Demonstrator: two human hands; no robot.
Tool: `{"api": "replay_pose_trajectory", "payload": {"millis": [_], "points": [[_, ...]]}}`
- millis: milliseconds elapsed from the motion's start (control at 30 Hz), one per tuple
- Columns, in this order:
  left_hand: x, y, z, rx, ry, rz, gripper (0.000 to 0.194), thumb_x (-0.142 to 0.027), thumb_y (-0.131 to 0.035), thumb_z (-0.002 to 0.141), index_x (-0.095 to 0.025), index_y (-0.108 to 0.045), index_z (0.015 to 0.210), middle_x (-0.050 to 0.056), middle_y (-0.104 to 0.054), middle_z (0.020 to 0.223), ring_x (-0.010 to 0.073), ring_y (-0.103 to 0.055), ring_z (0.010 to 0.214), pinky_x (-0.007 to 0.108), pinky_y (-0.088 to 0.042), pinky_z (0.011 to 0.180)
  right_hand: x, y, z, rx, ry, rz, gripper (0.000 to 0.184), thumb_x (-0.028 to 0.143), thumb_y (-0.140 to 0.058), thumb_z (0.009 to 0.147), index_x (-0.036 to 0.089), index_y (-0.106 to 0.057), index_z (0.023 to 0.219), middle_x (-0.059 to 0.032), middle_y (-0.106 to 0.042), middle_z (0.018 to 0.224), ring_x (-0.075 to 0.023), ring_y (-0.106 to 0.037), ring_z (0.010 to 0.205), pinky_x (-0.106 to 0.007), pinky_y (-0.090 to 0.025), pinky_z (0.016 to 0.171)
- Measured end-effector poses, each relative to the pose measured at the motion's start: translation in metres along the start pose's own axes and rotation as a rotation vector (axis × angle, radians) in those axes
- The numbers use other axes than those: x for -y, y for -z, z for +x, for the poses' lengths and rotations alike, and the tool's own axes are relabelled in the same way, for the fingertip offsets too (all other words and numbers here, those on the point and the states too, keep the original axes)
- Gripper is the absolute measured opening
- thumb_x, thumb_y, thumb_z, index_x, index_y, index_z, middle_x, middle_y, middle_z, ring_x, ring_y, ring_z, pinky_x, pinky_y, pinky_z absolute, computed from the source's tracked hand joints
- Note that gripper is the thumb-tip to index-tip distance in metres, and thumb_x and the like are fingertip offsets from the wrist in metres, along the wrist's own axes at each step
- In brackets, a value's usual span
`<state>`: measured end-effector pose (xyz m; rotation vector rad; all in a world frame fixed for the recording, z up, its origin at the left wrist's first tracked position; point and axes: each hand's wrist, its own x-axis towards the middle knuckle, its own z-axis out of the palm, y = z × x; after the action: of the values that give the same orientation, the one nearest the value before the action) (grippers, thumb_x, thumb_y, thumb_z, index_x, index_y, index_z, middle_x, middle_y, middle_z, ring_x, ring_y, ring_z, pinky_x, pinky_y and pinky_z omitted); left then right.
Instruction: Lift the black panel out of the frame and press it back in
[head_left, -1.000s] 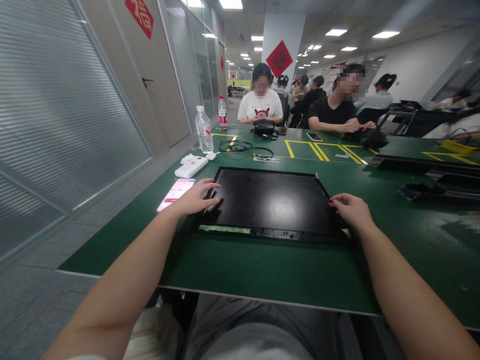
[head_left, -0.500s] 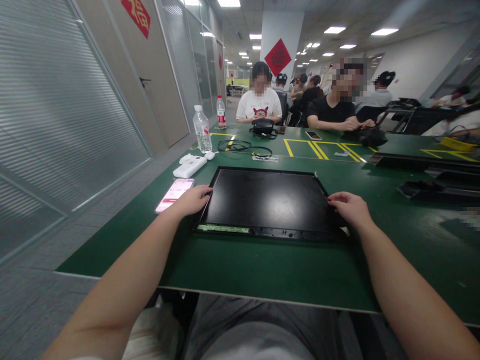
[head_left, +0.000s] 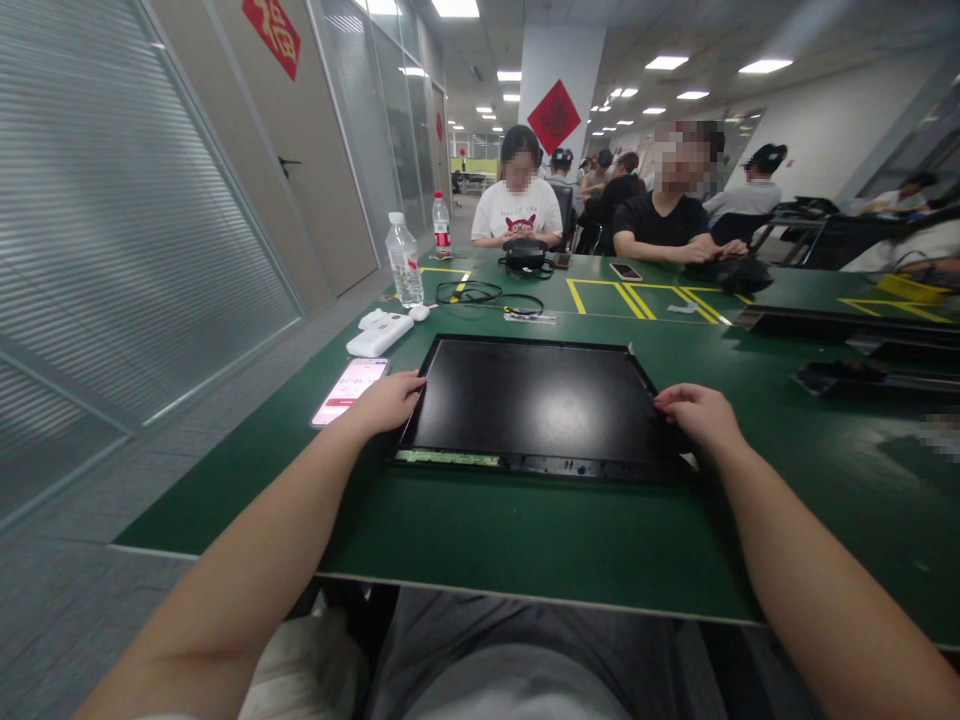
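A black monitor panel [head_left: 532, 395] lies face up on the green table [head_left: 540, 540], its glossy screen reflecting a patch of light. Along its near edge runs a green circuit strip [head_left: 448, 458], on the left part. My left hand [head_left: 388, 402] grips the panel's left edge, fingertips on the frame. At the opposite edge, my right hand [head_left: 701, 415] pinches the frame between thumb and fingers. The undersides of both grips are hidden.
Left of the panel are a lit phone [head_left: 349, 392], a white device [head_left: 380, 334] and a water bottle [head_left: 406, 262]. Behind it lies a black cable [head_left: 469, 291]. Dark frame parts [head_left: 877, 378] rest at the right. Two people [head_left: 517, 205] sit across the table.
My left hand has moved from open above the panel's left side to closing on its left edge. My right hand stays at the right edge.
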<state>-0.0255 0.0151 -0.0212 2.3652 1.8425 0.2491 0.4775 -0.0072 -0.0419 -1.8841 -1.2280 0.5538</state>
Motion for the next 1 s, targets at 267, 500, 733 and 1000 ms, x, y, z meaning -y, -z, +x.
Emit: {"api": "replay_pose_trajectory", "payload": {"millis": [267,500,733,1000], "points": [[-0.001,-0.003,0.0,-0.05,0.013,-0.07,0.052,-0.023,-0.047,0.09,-0.016,-0.073,0.134,0.014,-0.066,0.147,0.0337,-0.061,0.136,0.042,-0.043,0.118,0.004,-0.002,-0.007,-0.051,0.043,-0.148,0.015,0.024,-0.063,0.067,0.023,-0.076,0.075,-0.0034,-0.075,0.075,-0.0194,-0.065,0.066,-0.034,-0.052,0.073],[0.003,-0.005,0.003,-0.109,0.044,-0.127,0.061,-0.024,-0.055,0.084,-0.012,-0.062,0.143,0.019,-0.063,0.149,0.0373,-0.054,0.142,0.05,-0.039,0.12,-0.009,0.004,0.004,-0.094,0.017,-0.02,0.029,0.023,-0.061,0.068,0.021,-0.074,0.094,-0.0046,-0.073,0.077,-0.0177,-0.061,0.059,-0.031,-0.051,0.062],[0.005,-0.005,0.005,-0.075,0.039,-0.119,0.046,-0.03,-0.053,0.084,-0.01,-0.077,0.117,0.022,-0.068,0.14,0.0398,-0.057,0.137,0.049,-0.039,0.121,-0.018,0.004,0.015,-0.033,0.009,-0.334,0.026,0.029,-0.066,0.073,0.021,-0.076,0.096,-0.0072,-0.075,0.084,-0.0233,-0.068,0.077,-0.035,-0.053,0.075],[0.002,-0.001,0.006,-0.139,0.047,-0.217,0.045,-0.023,-0.053,0.08,-0.019,-0.083,0.113,0.011,-0.071,0.141,0.0349,-0.059,0.137,0.043,-0.04,0.122,-0.019,-0.003,0.013,-0.009,0.033,-0.393,0.026,0.03,-0.069,0.075,0.02,-0.075,0.098,-0.0093,-0.075,0.09,-0.0247,-0.07,0.082,-0.035,-0.054,0.073]]}}
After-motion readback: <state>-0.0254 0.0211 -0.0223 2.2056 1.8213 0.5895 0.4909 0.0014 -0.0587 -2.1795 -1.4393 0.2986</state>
